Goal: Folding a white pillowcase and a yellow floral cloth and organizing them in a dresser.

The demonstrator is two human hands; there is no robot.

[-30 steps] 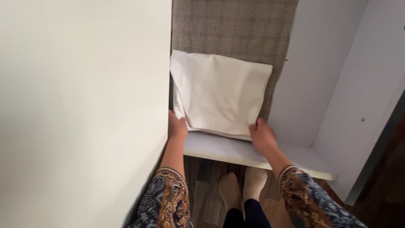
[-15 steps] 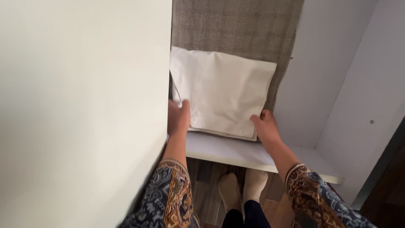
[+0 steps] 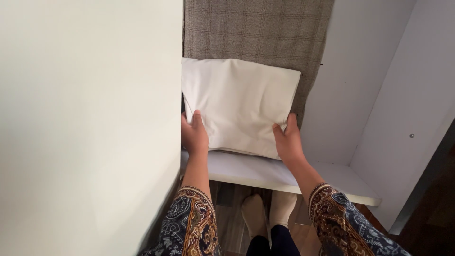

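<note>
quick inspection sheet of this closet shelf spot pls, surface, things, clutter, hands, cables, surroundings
surface: white shelf, front strip bare, the rest covered by fabric
job's things: folded white cloth lying flat on the shelf, on top of a brown checked fabric that runs back beneath it
clutter: nothing seen
grippers: left hand on the cloth's near left corner, thumb on top; right hand gripping its near right corner
cables: nothing seen
surroundings: white door panel fills the left; white side wall on the right with a small screw; wood floor and socked feet below the shelf; patterned sleeves on both arms
</note>
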